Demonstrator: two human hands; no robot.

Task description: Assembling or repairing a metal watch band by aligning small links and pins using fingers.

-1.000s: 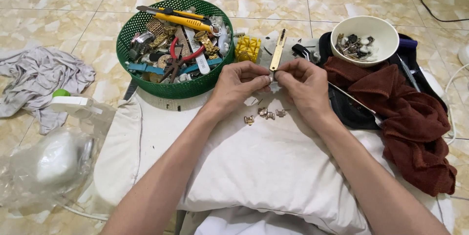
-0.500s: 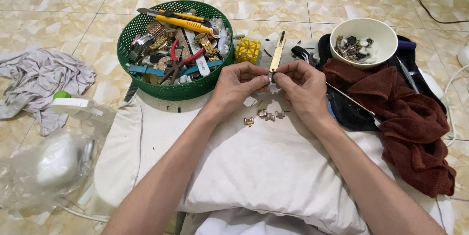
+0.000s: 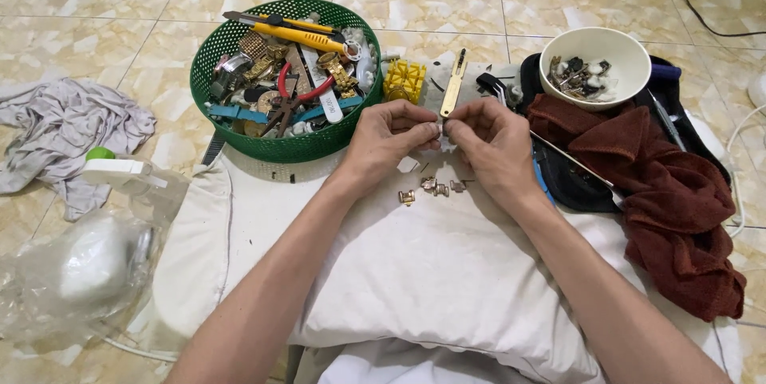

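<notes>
Both hands, left [image 3: 391, 141] and right [image 3: 493, 141], fingertips pinched together on 1 tiny metal part [image 3: 440, 125], over white pillow [image 3: 447, 272]

The tiny piece pinched between the hands [image 3: 440, 130] is too small and covered to identify.

Basket [image 3: 239, 133] left of bowl [image 3: 630, 49], metal links [image 3: 435, 189] on pillow [image 3: 447, 272] between

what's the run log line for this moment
left hand: pinching small part | right hand: pinching same part | gold links: on white pillow
</notes>
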